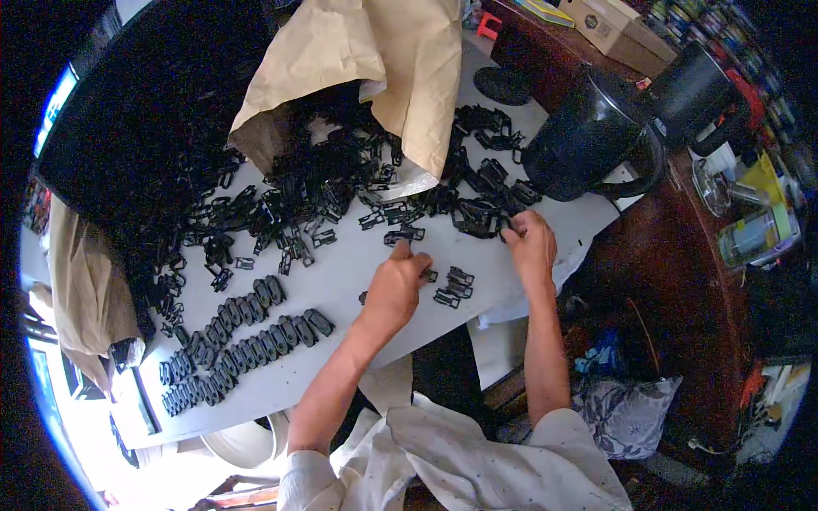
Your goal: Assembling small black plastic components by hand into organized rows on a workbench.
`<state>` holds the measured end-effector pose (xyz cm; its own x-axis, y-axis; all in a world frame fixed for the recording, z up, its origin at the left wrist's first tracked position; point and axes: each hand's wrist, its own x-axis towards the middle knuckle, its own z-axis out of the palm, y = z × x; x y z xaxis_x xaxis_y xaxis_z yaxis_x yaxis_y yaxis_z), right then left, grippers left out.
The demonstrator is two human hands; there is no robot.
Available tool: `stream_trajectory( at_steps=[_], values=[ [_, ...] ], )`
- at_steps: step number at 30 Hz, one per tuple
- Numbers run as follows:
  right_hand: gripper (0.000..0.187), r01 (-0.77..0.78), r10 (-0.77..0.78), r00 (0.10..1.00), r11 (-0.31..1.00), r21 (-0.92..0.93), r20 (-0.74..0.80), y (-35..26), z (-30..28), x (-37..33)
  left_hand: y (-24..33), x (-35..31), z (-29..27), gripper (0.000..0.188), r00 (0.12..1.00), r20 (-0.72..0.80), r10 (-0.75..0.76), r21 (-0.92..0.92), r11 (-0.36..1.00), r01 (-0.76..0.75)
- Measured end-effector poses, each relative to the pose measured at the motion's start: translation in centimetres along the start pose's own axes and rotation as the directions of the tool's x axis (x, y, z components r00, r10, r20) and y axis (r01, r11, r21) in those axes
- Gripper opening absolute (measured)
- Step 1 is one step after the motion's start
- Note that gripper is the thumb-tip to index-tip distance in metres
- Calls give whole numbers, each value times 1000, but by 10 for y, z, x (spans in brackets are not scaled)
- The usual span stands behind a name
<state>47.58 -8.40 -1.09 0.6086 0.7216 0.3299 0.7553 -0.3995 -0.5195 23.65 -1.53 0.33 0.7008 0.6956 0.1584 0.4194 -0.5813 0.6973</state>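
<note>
My left hand (398, 281) is closed over the white table, back of the hand up; what its fingers hold is mostly hidden. Just beyond its fingertips lies a small black frame-like plastic piece (404, 234). To the right, my right hand (532, 247) pinches a black plastic part at the edge of a heap of larger black parts (481, 217). Between the hands and nearer me sits a small group of black frame pieces (454, 287). Long rows of black oval plastic parts (273, 342) stand side by side at the left front.
A brown paper bag (409, 68) lies with its mouth over a wide pile of black frame pieces (290, 204). Black containers (588, 128) stand at the right, beside a round black lid (503, 85). Another paper bag (85, 289) hangs at the left edge.
</note>
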Motion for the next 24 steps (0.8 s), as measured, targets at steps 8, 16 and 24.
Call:
stream_trajectory(
  at_steps=[8, 16, 24],
  values=[
    [25, -62, 72, 986, 996, -69, 151, -8, -11, 6, -2, 0, 4, 26, 1000, -22, 1, 194, 981, 3],
    [24, 29, -15, 988, 996, -88, 157, -9, -24, 2, -5, -1, 4, 27, 999, -20, 37, 191, 981, -32],
    [28, 396, -402, 904, 916, 68, 146, 26, -28, 5, -8, -1, -3, 27, 1000, 13, 4, 82, 997, -5]
  ],
)
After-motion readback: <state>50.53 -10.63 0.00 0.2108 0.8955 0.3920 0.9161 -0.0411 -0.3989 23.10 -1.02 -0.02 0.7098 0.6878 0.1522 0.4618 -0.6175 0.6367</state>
